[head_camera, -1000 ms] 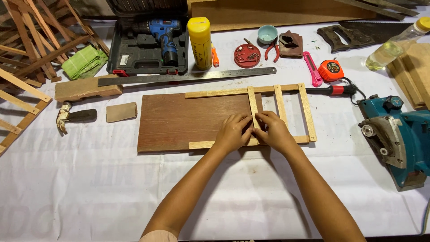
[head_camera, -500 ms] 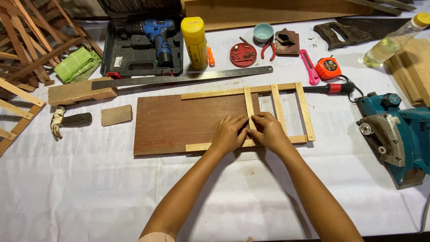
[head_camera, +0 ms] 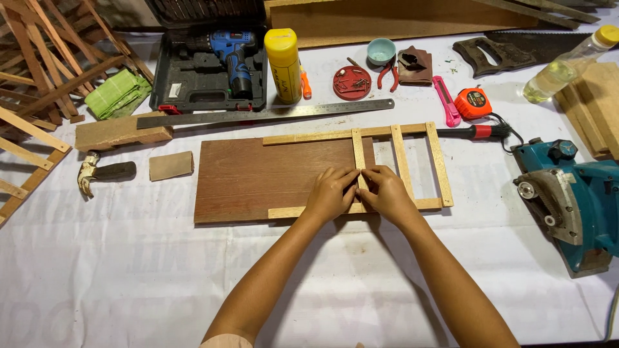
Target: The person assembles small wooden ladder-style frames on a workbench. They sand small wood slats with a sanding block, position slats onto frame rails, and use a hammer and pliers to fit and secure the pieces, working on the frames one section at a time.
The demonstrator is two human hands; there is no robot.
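A light wooden frame (head_camera: pixel 393 164) of thin slats lies flat, its left part resting on a dark brown board (head_camera: pixel 258 177) and its right part over the white-covered surface (head_camera: pixel 129 277). It has two long rails, one far and one near, joined by three short cross slats. The leftmost cross slat (head_camera: pixel 358 151) is where both hands meet: the left hand (head_camera: pixel 330 193) and the right hand (head_camera: pixel 387 192) sit side by side at the near end of that slat, fingers curled and thumbs and fingertips pressed against it, just above the near rail. Neither hand is closed around anything; they pinch and press the slat between them. Beyond the frame, a long steel ruler (head_camera: pixel 264 114) lies across the surface, with a block of wood (head_camera: pixel 122 132) at its left end. Left of the board lie a small sanding block (head_camera: pixel 171 165) and a hammer (head_camera: pixel 103 173). Farther back stand an open case with a blue cordless drill (head_camera: pixel 232 55), a yellow can (head_camera: pixel 282 55), a red round tin (head_camera: pixel 352 82), pliers (head_camera: pixel 388 74), a pink utility knife (head_camera: pixel 445 100) and an orange tape measure (head_camera: pixel 472 103). A teal circular saw (head_camera: pixel 567 200) sits to the right, well apart from the hands.
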